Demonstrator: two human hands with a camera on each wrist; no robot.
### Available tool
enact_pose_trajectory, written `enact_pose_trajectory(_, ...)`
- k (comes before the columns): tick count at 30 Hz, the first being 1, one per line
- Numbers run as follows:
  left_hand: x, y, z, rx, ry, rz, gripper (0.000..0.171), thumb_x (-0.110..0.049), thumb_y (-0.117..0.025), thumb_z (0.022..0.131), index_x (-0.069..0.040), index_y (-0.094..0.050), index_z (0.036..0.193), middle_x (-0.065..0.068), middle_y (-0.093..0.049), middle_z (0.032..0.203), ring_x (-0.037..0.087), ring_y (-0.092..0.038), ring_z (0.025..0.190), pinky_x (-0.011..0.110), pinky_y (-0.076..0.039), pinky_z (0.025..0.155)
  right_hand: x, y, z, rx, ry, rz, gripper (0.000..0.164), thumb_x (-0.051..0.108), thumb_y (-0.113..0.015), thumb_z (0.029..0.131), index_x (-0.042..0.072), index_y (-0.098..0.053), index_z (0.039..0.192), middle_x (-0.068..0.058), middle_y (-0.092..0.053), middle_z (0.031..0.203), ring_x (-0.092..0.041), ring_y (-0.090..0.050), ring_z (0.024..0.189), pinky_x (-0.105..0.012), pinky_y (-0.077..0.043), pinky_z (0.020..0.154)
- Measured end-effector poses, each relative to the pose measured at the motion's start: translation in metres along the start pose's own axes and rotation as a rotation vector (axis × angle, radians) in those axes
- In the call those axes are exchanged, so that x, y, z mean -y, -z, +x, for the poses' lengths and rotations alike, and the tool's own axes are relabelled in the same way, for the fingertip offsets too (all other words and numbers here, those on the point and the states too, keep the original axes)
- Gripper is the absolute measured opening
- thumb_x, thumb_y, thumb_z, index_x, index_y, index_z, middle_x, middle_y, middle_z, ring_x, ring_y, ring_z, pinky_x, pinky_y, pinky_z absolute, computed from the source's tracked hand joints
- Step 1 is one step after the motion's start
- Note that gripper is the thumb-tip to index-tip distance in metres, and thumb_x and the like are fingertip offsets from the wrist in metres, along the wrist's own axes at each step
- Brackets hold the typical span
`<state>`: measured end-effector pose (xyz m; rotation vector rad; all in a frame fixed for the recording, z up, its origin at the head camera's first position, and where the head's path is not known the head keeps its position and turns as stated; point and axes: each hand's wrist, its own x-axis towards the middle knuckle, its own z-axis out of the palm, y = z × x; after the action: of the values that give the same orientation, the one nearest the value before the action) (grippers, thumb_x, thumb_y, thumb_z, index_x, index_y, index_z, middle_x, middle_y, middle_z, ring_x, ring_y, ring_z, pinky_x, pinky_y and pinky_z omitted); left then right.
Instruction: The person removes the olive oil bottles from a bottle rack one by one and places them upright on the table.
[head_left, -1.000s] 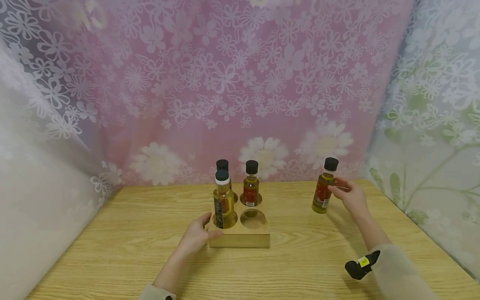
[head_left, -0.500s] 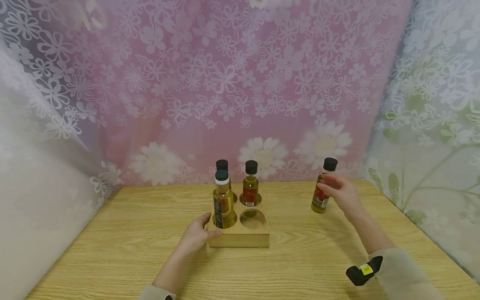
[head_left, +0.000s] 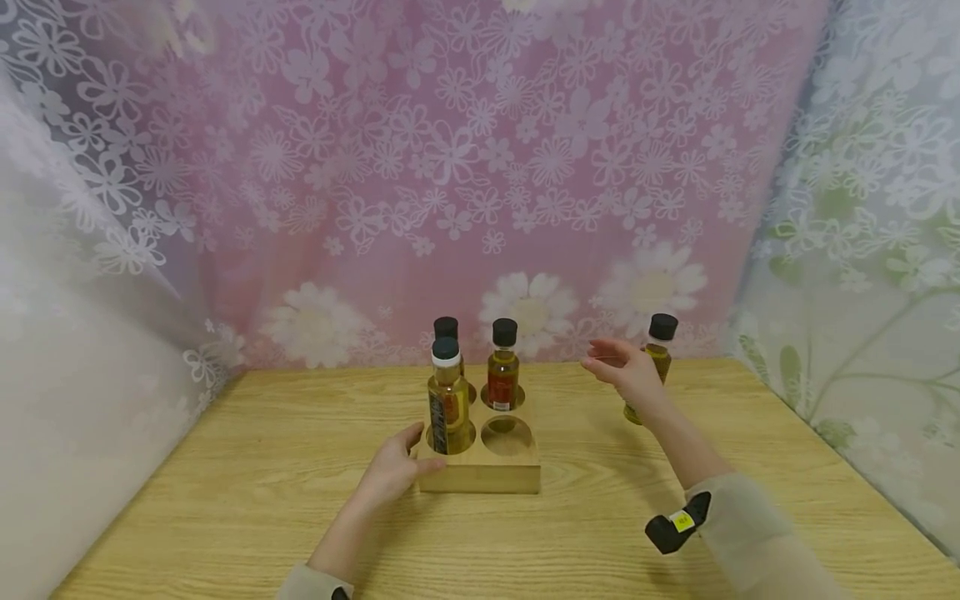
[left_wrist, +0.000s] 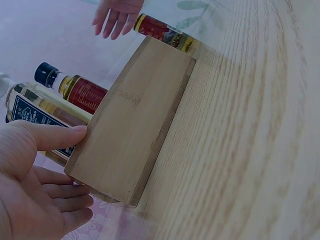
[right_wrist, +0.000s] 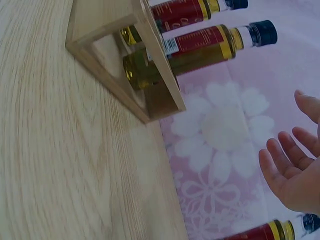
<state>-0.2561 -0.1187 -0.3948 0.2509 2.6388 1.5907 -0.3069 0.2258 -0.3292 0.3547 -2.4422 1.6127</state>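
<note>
My left hand (head_left: 392, 471) holds the left front corner of a wooden bottle rack (head_left: 480, 479), thumb on its front and fingers at its left side. A clear oil bottle with a dark label (head_left: 448, 408) stands in the front left hole. Behind it are a black-capped bottle (head_left: 446, 325), mostly hidden, and a red-labelled oil bottle (head_left: 503, 379) in the back right hole. The front right hole (head_left: 508, 437) bears no bottle. My right hand (head_left: 633, 379) hovers with loosely bent fingers, holding nothing. It partly hides another red-labelled oil bottle (left_wrist: 165, 32) standing on the table.
The wood-grain table (head_left: 225, 500) reaches back to a pink flowered curtain (head_left: 480, 183). Pale flowered curtains (head_left: 885, 275) flank it. A black wrist camera (head_left: 667, 529) sits at my right sleeve.
My right hand has left the bottle at the right and moved leftward, passing in front of it. That bottle stays standing in place. The left hand and rack have not moved.
</note>
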Motion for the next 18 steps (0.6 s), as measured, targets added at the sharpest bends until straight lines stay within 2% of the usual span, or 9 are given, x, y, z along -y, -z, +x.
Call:
enact_pose_trajectory(2, 0.0, 0.001, 0.0, -0.001, 0.002, -0.002, 0.079, -0.019, -0.074, 0.078, 0.011, -0.033, 0.138, 0.032, -0.036, 0.138, 0.046, -0.034, 0.126, 0.055, -0.031, 0.101, 0.002, -0.008, 0.005, 0.013, -0.002, 0.013, 0.058, 0.025, -0.063, 0.09, -0.001, -0.041, 0.137, -0.025, -0.049, 0.128, -0.035, -0.049, 0.115, -0.042, -0.046, 0.092)
enact_pose_trajectory(8, -0.002, 0.001, 0.0, -0.004, -0.011, 0.002, 0.078, -0.018, -0.073, 0.078, 0.012, -0.033, 0.137, 0.032, -0.036, 0.138, 0.046, -0.034, 0.127, 0.054, -0.03, 0.102, 0.008, -0.031, 0.012, 0.048, 0.01, 0.037, 0.054, 0.018, -0.063, 0.089, -0.001, -0.043, 0.136, -0.024, -0.051, 0.125, -0.036, -0.05, 0.114, -0.047, -0.044, 0.093)
enact_pose_trajectory(13, -0.002, 0.001, -0.001, -0.004, -0.011, 0.01, 0.077, -0.018, -0.074, 0.078, 0.012, -0.034, 0.137, 0.032, -0.036, 0.137, 0.046, -0.034, 0.126, 0.054, -0.031, 0.102, 0.009, -0.049, 0.018, 0.069, 0.023, 0.035, 0.054, 0.016, -0.065, 0.087, -0.001, -0.045, 0.134, -0.023, -0.053, 0.124, -0.037, -0.051, 0.113, -0.048, -0.044, 0.092)
enact_pose_trajectory(18, -0.001, 0.001, 0.0, -0.008, -0.008, 0.011, 0.077, -0.019, -0.074, 0.078, 0.011, -0.034, 0.137, 0.032, -0.037, 0.137, 0.046, -0.035, 0.126, 0.054, -0.032, 0.101, 0.011, -0.065, 0.024, 0.101, -0.001, 0.044, 0.055, 0.017, -0.066, 0.087, 0.001, -0.044, 0.136, -0.021, -0.05, 0.128, -0.036, -0.049, 0.116, -0.048, -0.043, 0.093)
